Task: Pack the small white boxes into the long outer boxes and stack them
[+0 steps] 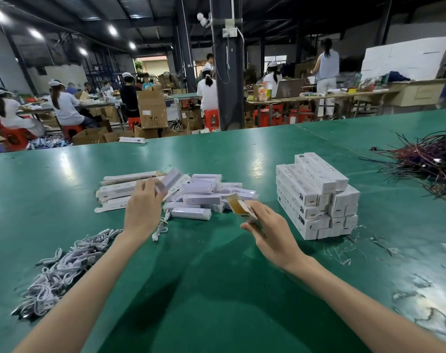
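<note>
The left hand [143, 210] grips 1 small white box [169, 182], raised above the loose pile of small white boxes [201, 198] at mid-table; the right hand [270, 230] grips 1 long outer box [237, 204], its open end showing a brown interior and facing the pile; flat outer boxes [120, 189] lie just left of the pile; the stack of packed boxes [313, 197] stands to the right; white cables [61, 266] lie at near left on the green table [217, 289]; dark wires [431, 161] lie at far right.

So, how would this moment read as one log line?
left hand: holds small box | right hand: holds open outer box | stack: at right
</note>
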The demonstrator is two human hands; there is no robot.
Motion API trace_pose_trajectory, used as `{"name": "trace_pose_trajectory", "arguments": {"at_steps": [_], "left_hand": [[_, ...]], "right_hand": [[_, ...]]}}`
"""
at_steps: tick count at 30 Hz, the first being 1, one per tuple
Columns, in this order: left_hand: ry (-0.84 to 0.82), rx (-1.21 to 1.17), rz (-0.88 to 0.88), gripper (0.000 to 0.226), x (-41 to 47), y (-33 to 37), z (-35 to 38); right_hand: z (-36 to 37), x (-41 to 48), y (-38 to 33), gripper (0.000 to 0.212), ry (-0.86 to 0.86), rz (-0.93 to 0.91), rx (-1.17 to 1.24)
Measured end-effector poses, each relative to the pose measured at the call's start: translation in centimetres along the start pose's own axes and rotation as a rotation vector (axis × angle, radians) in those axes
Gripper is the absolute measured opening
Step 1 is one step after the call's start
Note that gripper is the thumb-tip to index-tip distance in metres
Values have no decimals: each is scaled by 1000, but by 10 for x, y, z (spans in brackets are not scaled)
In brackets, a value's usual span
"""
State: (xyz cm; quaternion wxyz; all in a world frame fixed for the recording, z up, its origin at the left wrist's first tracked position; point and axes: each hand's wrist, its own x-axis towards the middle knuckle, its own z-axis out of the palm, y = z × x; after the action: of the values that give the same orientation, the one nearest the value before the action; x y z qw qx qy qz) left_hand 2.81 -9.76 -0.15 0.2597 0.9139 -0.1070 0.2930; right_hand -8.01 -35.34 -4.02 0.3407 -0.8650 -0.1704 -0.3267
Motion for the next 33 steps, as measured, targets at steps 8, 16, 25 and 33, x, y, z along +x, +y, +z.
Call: {"name": "trace_pose_trajectory", "arguments": {"at_steps": [8, 16, 25, 33], "left_hand": [[140, -336, 440, 25, -92, 68, -62], [47, -272, 386, 24, -107, 76, -53], [-2, -38, 457, 29, -102, 78, -77], [-88, 40, 491, 25, -86, 84, -91]], "right_hand": [[3, 1, 6, 38, 22, 85, -21], [1, -1, 0, 38, 15, 54, -90], [-3, -3, -1, 33, -24, -11, -151], [-3, -2, -5, 41, -16, -27, -155]]}}
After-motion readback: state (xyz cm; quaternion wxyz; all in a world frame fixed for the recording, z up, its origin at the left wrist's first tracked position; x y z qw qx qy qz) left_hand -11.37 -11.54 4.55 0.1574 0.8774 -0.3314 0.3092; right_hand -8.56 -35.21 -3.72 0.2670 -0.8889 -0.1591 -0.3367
